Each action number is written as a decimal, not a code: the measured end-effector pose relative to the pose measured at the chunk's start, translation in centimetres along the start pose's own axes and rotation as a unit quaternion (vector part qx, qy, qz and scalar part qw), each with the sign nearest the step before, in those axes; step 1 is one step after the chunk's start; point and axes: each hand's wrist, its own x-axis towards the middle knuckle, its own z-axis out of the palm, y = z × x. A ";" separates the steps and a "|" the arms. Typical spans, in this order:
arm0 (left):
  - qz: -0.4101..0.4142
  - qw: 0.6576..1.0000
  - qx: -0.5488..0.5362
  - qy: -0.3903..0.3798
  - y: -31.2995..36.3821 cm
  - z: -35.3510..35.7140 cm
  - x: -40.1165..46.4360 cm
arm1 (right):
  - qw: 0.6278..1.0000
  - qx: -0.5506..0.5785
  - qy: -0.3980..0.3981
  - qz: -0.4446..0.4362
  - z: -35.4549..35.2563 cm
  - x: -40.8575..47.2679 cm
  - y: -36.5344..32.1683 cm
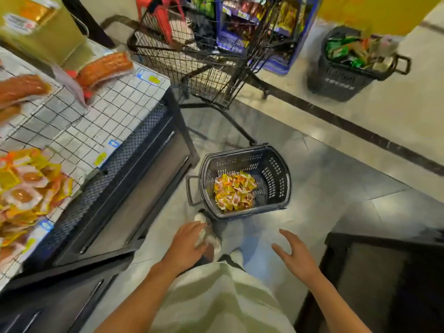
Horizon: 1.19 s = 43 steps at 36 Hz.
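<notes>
We are in a supermarket. Beside us a display bin (134, 150) split by a wire grid holds vacuum-packed sausages (105, 67) and heaps of small yellow snack packets (26, 188), with price tags (153, 79) along its edge. A wire shopping trolley (204, 68) stands ahead before a blue rack of packaged goods (240, 27). A dark plastic shopping basket (276, 169) and a fuller second basket (336, 82) sit on the tiled floor (348, 169).
</notes>
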 end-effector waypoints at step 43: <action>-0.144 0.979 -0.042 -0.141 -13.5 25.6 44.6 | 0.984 -0.095 -0.140 -0.061 11.7 52.4 12.5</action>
